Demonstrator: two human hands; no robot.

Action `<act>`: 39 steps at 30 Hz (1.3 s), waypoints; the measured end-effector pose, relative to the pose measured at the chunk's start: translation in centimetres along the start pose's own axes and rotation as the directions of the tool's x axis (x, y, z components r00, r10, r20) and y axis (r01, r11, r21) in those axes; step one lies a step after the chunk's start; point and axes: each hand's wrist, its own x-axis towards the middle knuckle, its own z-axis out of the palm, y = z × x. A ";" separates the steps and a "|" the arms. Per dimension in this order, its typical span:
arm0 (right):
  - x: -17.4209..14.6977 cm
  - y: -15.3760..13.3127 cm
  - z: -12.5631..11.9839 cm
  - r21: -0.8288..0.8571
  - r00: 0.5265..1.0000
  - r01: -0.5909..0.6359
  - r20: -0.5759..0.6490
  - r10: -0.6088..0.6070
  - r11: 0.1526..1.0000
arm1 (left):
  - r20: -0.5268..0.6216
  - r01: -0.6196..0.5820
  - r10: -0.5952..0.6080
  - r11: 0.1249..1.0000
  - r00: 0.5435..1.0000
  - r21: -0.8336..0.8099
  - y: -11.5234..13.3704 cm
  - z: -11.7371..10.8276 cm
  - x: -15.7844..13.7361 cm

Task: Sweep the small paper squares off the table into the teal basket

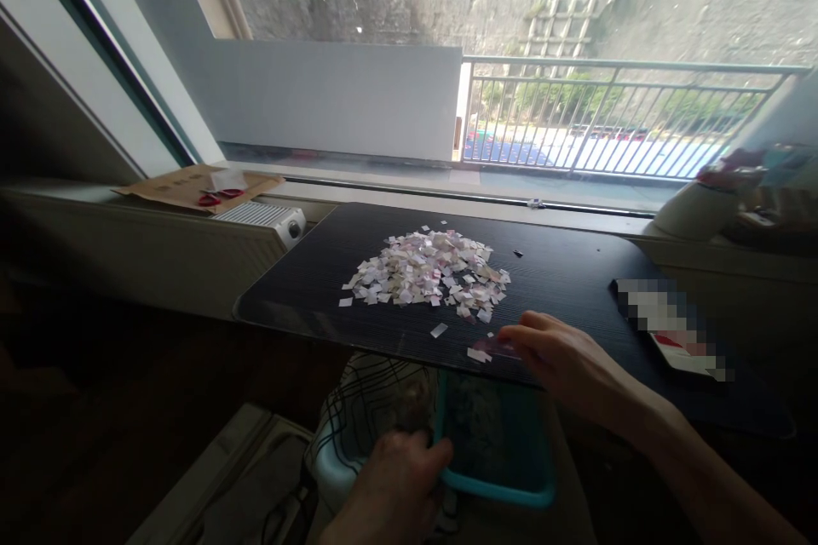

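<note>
A heap of small pale paper pieces [428,264] lies on the dark table [307,272]. Below the table's front edge is a teal plastic basket [498,490], its dim inside holding something pale that I cannot make out. My left hand [402,477] grips the basket's left rim, thumb on top and the other fingers partly hidden. At the front edge of the table, my right hand [555,349] reaches leftward with fingers extended and slightly bent. Its blurred fingertips are beside a few loose paper pieces [479,354], with a pinkish smear next to them.
On the table's right lies a phone-like object [671,332], partly pixelated. Red-handled scissors [221,197] rest on brown cardboard [166,187] at the left sill, near a white radiator [262,221]. A pale rounded object [687,209] stands right. Behind is a window with a railing outside.
</note>
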 end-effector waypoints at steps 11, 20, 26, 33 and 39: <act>-1.1 0.2 0.4 -0.035 0.996 -0.029 -0.087 0.025 0.999 | 0.057 0.015 -0.016 1.000 0.998 0.016 0.3 -0.7 -0.1; -3.3 -2.0 0.0 0.058 1.000 -0.020 -0.011 0.021 0.998 | 0.032 0.028 -0.028 1.000 0.999 0.005 0.2 -0.3 -0.1; -3.2 -2.5 0.0 0.026 0.999 -0.008 0.031 0.007 1.000 | 0.017 0.027 -0.027 1.000 1.000 0.001 0.2 -0.3 -0.1; 1.6 -3.3 0.9 -0.042 0.993 -0.057 -0.104 0.052 0.998 | 0.039 0.016 -0.016 1.000 0.999 -0.008 0.2 -0.3 0.1; 3.6 -6.7 2.5 -0.066 0.999 -0.042 -0.032 0.039 0.997 | 0.081 0.025 -0.021 0.999 0.996 -0.048 0.1 -0.6 0.0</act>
